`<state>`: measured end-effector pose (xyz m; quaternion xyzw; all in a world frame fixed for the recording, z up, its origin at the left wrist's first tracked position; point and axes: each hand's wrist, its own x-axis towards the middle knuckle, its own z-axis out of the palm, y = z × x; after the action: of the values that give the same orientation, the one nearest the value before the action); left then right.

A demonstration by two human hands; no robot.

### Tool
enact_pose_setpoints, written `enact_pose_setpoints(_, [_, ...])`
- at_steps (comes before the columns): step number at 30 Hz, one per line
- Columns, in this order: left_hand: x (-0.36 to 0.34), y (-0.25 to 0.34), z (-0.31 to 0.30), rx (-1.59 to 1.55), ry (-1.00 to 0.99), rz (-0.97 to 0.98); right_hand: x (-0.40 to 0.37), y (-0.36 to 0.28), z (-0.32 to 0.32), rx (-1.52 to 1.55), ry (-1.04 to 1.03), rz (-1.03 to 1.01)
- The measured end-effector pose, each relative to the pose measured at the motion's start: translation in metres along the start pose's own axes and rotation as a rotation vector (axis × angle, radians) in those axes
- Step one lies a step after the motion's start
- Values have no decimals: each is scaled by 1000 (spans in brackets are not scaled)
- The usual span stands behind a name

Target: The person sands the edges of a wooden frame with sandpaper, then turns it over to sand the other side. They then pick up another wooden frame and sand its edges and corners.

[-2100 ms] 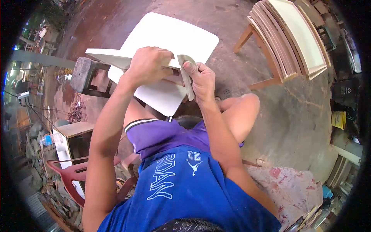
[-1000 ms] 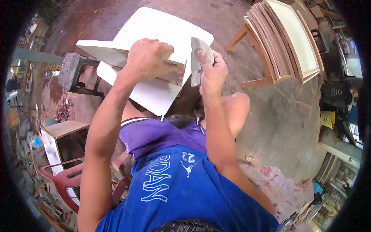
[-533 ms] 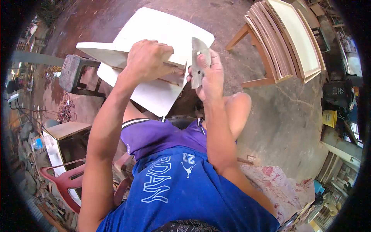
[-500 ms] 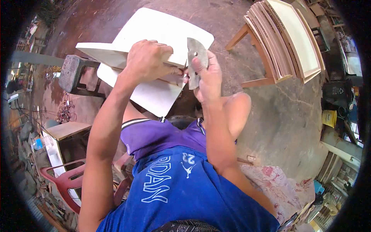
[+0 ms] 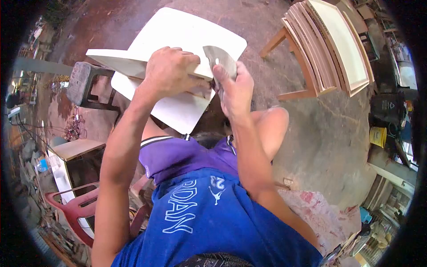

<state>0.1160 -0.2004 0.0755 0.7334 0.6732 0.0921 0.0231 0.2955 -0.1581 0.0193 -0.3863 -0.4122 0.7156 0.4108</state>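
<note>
My left hand [image 5: 172,70] is wrapped over the edge of a white panel [image 5: 120,60], which stands tilted on a larger white board [image 5: 178,31] in front of my knees. A thin grey metal plate [image 5: 222,60] with a curved edge and a hole is gripped in my right hand [image 5: 238,89], thumb on its face. The plate is close to the right end of the tilted panel, near my left fingertips. Whether it touches the panel cannot be made out.
A dark stool or block [image 5: 81,84] stands left of the boards. At the upper right, several framed panels [image 5: 347,49] lean on a wooden stand [image 5: 298,94]. A red plastic chair [image 5: 82,207] is at the lower left, a flowered cloth [image 5: 318,218] at the lower right.
My right hand has turned the metal plate, whose top now tilts left over the panel's end. My left hand and the panels have hardly moved.
</note>
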Motion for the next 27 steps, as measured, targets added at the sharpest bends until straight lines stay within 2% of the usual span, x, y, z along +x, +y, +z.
enact_pose_setpoints(1, [-1,-2,4,-18,42,16,1,5,0,-3,-9,-4])
enact_pose_setpoints(3, [-4,-3,5,-39,81,30,-4,14,1,-12,69,-144])
enact_pose_setpoints(7, [-4,0,3,-20,48,41,-2,12,3,145,37,-152])
enact_pose_setpoints(9, [-3,-2,2,-15,40,28,-11,18,1,-50,110,-85])
enact_pose_setpoints(15, [-4,2,-1,8,2,5,0,11,5,43,81,-139])
enact_pose_setpoints(18, [-9,-2,4,-10,44,16,-14,17,5,-204,175,-174])
enact_pose_setpoints(19, [-9,-1,3,-9,42,20,-11,12,7,-203,180,-165])
enact_pose_setpoints(21, [-8,2,3,-10,48,36,-1,-4,10,76,63,-104])
enact_pose_setpoints(22, [-9,3,3,-4,24,25,-1,-3,6,-114,109,-56])
enact_pose_setpoints(27, [-10,-2,7,-16,96,39,-14,2,16,-135,187,-193])
